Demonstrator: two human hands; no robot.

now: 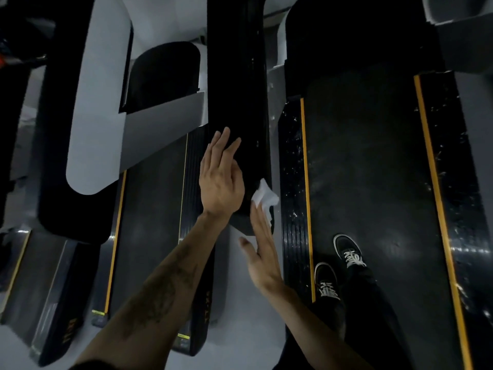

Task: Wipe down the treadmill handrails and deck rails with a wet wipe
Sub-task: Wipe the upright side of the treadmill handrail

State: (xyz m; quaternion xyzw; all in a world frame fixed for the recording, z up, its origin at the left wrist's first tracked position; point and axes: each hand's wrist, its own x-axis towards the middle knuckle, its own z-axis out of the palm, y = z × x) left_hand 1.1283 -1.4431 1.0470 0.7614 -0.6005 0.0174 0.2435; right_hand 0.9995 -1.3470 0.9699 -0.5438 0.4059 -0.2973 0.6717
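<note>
Head view looks down: the right hand (262,252), fingers straight, presses a crumpled white wet wipe (264,197) against the near end of a glossy black treadmill handrail (237,89). Left hand (221,180) rests on the handrail's left edge, fingers extended and grasping nothing.

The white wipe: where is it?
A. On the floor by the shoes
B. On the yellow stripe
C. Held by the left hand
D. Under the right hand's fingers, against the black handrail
D: the white wipe sits between the right hand fingers and the black handrail's near end.
</note>
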